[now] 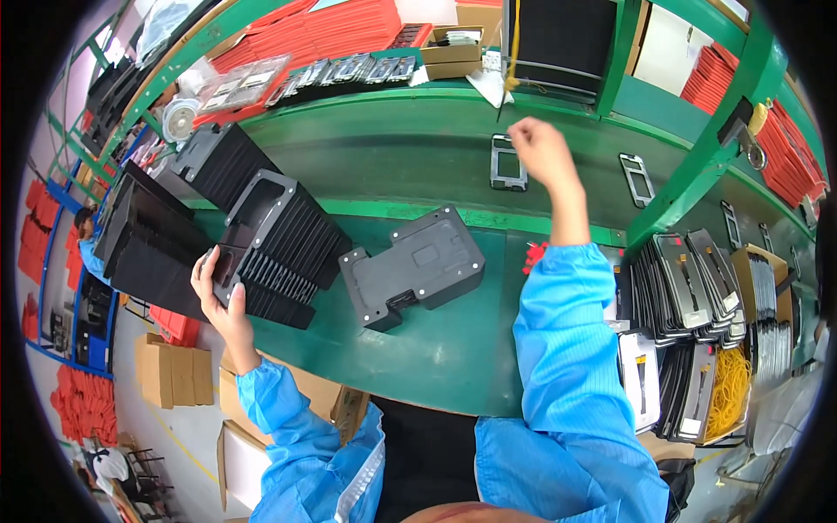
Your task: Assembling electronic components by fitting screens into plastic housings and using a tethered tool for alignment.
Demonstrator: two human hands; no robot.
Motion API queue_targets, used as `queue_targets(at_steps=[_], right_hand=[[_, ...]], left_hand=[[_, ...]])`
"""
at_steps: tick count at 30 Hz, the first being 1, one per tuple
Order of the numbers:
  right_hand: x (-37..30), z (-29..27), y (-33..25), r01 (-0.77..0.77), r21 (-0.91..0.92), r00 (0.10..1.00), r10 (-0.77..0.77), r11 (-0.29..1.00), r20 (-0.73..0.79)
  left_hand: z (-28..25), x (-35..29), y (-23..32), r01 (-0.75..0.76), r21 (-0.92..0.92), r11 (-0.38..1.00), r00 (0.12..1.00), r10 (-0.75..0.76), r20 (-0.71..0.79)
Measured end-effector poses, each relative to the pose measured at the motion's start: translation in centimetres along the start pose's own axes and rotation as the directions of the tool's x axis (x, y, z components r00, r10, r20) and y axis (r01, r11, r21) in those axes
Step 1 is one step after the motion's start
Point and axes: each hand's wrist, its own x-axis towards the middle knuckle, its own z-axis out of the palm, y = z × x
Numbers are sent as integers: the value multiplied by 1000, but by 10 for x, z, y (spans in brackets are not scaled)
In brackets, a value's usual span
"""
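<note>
At the left, my left hand (pixel 222 307) grips the near corner of a stack of black plastic fixture blocks (pixel 283 213), thumb on one side and fingers on the other. My right hand (pixel 545 157) reaches over the belt, its fingers bunched together; anything between them is hidden. Beside and partly under it lies a grey rectangular device frame (pixel 508 166) with an open middle. A yellow cord (pixel 515 52) hangs just beyond my fingertips. Between my arms, a single black fixture block (pixel 414 266) with metal studs in its top sits on the green bench (pixel 418 366).
More black blocks (pixel 148 248) stand at the far left. Another device frame (pixel 637 180) lies on the green belt (pixel 384 144). A green post (pixel 711 174) rises at the right, near stacked device panels (pixel 684 288) and yellow bands (pixel 725 392). Red trays (pixel 323 35) line the back shelf.
</note>
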Motion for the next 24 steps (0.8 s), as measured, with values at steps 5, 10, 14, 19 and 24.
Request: queue_targets(at_steps=[5, 10, 14, 19, 24], right_hand=[[6, 63, 41, 31, -312, 998, -14, 950, 54], [-4, 71, 55, -49, -588, 996, 81, 807, 28], [-2, 55, 48, -206, -596, 957, 286, 776, 42], [6, 28, 69, -410, -489, 885, 465, 770, -11], [-4, 7, -33, -60, -121, 966, 89, 991, 242]], left_hand=[[5, -4, -7, -4, -14, 1000, 996, 3, -86], [7, -6, -5, 5, -14, 1000, 996, -6, -89], [4, -7, -5, -19, 51, 999, 997, 23, -78], [11, -4, -6, -38, -30, 999, 994, 35, -99], [6, -5, -10, -23, -54, 998, 995, 18, -99]])
